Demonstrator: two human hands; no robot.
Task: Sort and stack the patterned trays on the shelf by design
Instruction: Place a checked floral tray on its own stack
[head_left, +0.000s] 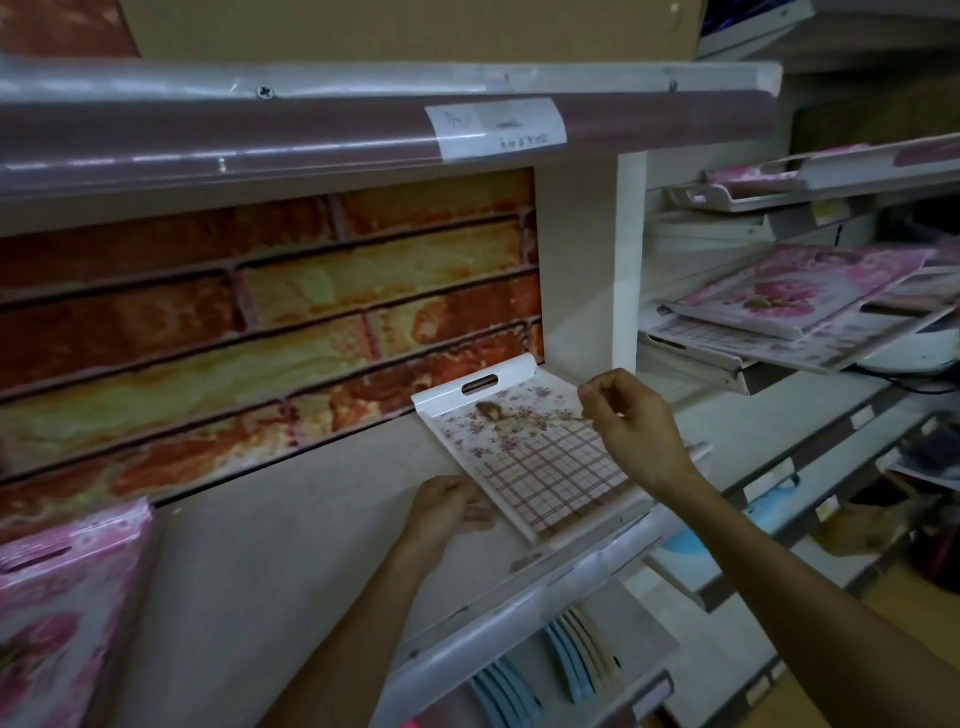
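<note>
A white tray with a plaid and small-flower design (535, 457) lies flat on the white shelf (322, 545), its handle slot toward the brick-patterned back wall. My left hand (447, 506) rests at the tray's near left edge, fingers touching the rim. My right hand (631, 423) hovers over the tray's right side with fingers curled; whether it grips the rim is unclear. A pink floral tray (57, 608) lies at the shelf's left end.
More pink floral and plaid trays (800, 296) lie piled on the slanted shelves to the right. A shelf edge with a label (498, 127) hangs above. Blue and beige items (566, 660) stand on the shelf below.
</note>
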